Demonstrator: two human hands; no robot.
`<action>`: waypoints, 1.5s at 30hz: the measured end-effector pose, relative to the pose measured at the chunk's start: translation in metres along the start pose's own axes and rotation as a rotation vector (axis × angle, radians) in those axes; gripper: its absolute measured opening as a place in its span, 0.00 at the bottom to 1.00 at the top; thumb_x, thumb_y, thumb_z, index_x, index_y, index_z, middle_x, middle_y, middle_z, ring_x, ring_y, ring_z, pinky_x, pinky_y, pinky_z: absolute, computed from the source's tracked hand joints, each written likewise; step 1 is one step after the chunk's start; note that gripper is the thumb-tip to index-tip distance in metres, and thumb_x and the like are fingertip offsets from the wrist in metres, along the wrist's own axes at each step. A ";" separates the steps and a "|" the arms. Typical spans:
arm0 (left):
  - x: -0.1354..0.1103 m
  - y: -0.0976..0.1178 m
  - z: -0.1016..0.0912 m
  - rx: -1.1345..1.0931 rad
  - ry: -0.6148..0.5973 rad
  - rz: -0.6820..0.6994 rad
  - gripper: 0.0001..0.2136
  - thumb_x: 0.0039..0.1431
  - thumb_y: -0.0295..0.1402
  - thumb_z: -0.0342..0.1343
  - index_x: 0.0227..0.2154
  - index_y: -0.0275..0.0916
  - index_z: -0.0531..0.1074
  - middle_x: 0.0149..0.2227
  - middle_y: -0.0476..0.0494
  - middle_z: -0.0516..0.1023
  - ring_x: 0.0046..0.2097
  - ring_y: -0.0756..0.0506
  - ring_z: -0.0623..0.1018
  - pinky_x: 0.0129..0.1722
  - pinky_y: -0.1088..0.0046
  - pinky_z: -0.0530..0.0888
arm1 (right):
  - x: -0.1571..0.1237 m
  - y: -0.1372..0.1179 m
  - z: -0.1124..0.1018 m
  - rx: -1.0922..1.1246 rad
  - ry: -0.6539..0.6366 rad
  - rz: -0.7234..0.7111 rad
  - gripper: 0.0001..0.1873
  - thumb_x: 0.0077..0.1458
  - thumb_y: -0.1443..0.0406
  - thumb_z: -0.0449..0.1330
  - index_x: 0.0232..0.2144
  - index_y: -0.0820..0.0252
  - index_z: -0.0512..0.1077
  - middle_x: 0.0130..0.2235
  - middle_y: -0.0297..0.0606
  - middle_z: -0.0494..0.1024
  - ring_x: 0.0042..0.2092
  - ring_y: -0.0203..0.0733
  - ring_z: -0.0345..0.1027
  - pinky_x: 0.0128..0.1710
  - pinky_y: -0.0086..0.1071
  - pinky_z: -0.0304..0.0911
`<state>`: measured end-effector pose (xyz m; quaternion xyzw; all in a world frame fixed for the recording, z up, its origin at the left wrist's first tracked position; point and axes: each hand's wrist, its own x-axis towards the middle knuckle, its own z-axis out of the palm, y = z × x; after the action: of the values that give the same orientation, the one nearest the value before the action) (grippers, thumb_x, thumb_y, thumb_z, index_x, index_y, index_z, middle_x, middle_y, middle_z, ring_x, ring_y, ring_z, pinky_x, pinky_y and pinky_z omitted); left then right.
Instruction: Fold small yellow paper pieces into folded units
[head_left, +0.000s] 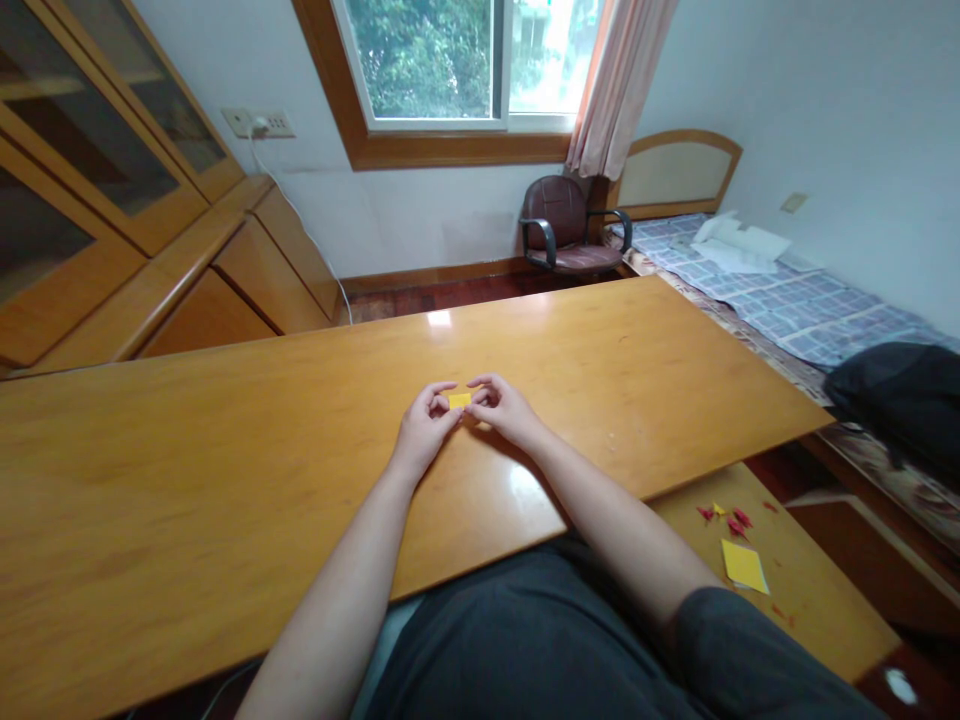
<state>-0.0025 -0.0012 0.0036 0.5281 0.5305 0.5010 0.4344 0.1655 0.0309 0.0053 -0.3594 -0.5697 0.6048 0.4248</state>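
Observation:
A small yellow piece of paper is pinched between both hands just above the middle of the wooden desk. My left hand grips its left edge with thumb and forefinger, fingers curled. My right hand holds the right edge in the same pinch. Both forearms reach in from the bottom of the view over my dark shirt.
A lower wooden surface at the right carries a yellow paper sheet and small red folded bits. Beyond the desk stand a brown office chair, a bed with a dark bag, and wooden cabinets at the left.

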 end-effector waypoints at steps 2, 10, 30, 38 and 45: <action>0.000 -0.001 0.000 0.018 0.001 0.009 0.21 0.47 0.35 0.63 0.46 0.39 0.72 0.25 0.56 0.66 0.27 0.51 0.69 0.30 0.76 0.67 | 0.000 0.000 0.000 0.009 0.003 0.017 0.19 0.44 0.65 0.65 0.40 0.58 0.66 0.26 0.27 0.73 0.27 0.32 0.66 0.28 0.26 0.61; -0.001 0.005 0.002 -0.116 -0.019 -0.063 0.24 0.45 0.35 0.64 0.47 0.38 0.70 0.25 0.56 0.67 0.27 0.51 0.72 0.33 0.74 0.70 | 0.003 0.002 -0.003 0.067 0.009 0.032 0.20 0.42 0.65 0.65 0.39 0.58 0.65 0.25 0.26 0.75 0.25 0.32 0.66 0.27 0.26 0.60; -0.002 0.009 0.001 -0.199 0.013 -0.088 0.25 0.48 0.38 0.63 0.49 0.36 0.67 0.28 0.48 0.79 0.33 0.46 0.81 0.39 0.67 0.76 | 0.005 0.003 -0.006 0.111 0.102 0.004 0.19 0.42 0.63 0.65 0.36 0.57 0.64 0.23 0.24 0.73 0.25 0.32 0.67 0.29 0.27 0.61; -0.002 0.007 -0.001 -0.199 0.017 -0.080 0.25 0.50 0.40 0.63 0.49 0.37 0.66 0.31 0.48 0.78 0.33 0.46 0.80 0.38 0.68 0.76 | 0.006 0.005 -0.006 0.143 0.121 0.004 0.19 0.42 0.63 0.66 0.37 0.58 0.64 0.23 0.24 0.74 0.24 0.32 0.66 0.29 0.27 0.61; 0.001 0.003 0.003 -0.056 0.010 -0.042 0.21 0.45 0.40 0.67 0.42 0.37 0.72 0.32 0.48 0.77 0.35 0.49 0.77 0.38 0.74 0.72 | 0.003 0.000 -0.005 0.184 0.056 0.001 0.23 0.43 0.62 0.69 0.41 0.58 0.67 0.27 0.28 0.77 0.29 0.33 0.70 0.34 0.29 0.64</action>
<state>0.0003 -0.0002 0.0061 0.5018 0.5293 0.5093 0.4568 0.1685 0.0358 0.0045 -0.3360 -0.4993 0.6446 0.4715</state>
